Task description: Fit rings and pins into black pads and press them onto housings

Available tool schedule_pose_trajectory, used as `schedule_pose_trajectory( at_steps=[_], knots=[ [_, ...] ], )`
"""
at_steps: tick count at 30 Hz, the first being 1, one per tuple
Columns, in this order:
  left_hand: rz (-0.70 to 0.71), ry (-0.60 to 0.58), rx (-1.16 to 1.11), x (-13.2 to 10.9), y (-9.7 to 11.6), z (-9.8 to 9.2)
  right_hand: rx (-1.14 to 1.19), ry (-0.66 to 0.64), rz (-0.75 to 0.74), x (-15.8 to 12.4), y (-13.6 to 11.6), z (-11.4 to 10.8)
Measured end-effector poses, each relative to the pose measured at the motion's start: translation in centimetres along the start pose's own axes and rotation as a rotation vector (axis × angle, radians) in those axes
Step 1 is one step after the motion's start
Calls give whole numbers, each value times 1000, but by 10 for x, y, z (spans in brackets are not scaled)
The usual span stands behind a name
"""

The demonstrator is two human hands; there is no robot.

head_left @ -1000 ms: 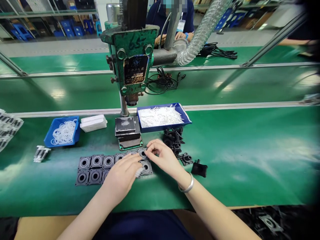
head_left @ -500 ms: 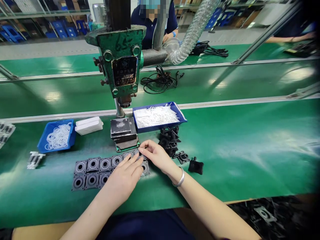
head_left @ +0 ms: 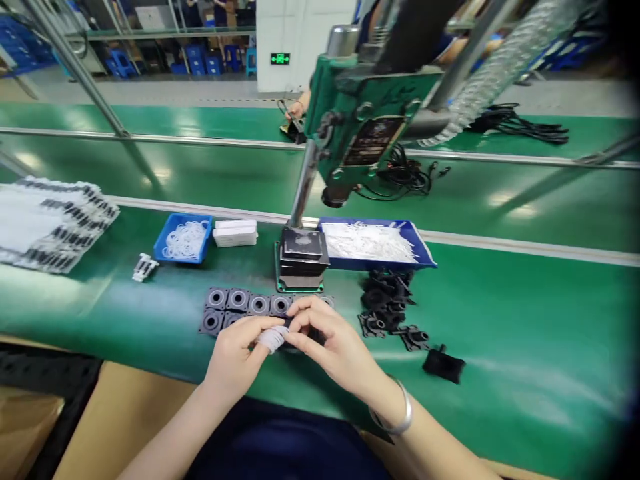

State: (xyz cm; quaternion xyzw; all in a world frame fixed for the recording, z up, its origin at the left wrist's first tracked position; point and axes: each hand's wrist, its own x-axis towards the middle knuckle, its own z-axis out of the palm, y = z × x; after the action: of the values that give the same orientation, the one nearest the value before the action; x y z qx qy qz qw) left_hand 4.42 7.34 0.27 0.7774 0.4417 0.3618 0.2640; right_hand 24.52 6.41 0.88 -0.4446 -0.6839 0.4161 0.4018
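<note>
Overlapping rings [head_left: 271, 339] — pale, thin

The bench top [head_left: 520, 313] is smooth and glossy. The square flanges [head_left: 239, 299] look like matt dark plastic, the pale rings [head_left: 273, 339] like smooth plastic or rubber. The small blue tray [head_left: 207, 239] is plastic with a slight sheen; the press head [head_left: 345, 100], painted metal; its column [head_left: 304, 187], shiny bare metal. The bracelet [head_left: 409, 410] is smooth, bright metal.
</note>
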Motion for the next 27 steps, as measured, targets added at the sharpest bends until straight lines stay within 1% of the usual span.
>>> schedule_pose_trajectory(
  at_steps=[5,8,10,11,13,15,18,20,24,27],
  knots=[
    [-47,68,-26,-34,-11,-24,-7,-99,12,17,0,25],
    [-166,160,-16,-60,-23,-43,-66,-110,-12,31,-3,42],
    [-242,239,20,-76,-34,-55,-157,-95,-58,41,-5,56],
    [-252,270,43,-83,-39,-61,-215,-96,-90,46,-6,64],
    [-198,298,100,-91,-49,-69,-331,-116,-159,55,-7,79],
    [-70,277,171,-94,-57,-71,-433,-125,-218,63,-7,93],
    [165,208,295,-91,-64,-64,-559,-109,-267,71,-4,107],
    [273,171,377,-86,-66,-58,-613,-101,-270,74,-2,111],
    [329,142,487,-79,-66,-53,-648,-108,-288,72,-2,110],
    [348,123,507,-78,-68,-53,-706,-165,-338,65,0,106]
  ],
)
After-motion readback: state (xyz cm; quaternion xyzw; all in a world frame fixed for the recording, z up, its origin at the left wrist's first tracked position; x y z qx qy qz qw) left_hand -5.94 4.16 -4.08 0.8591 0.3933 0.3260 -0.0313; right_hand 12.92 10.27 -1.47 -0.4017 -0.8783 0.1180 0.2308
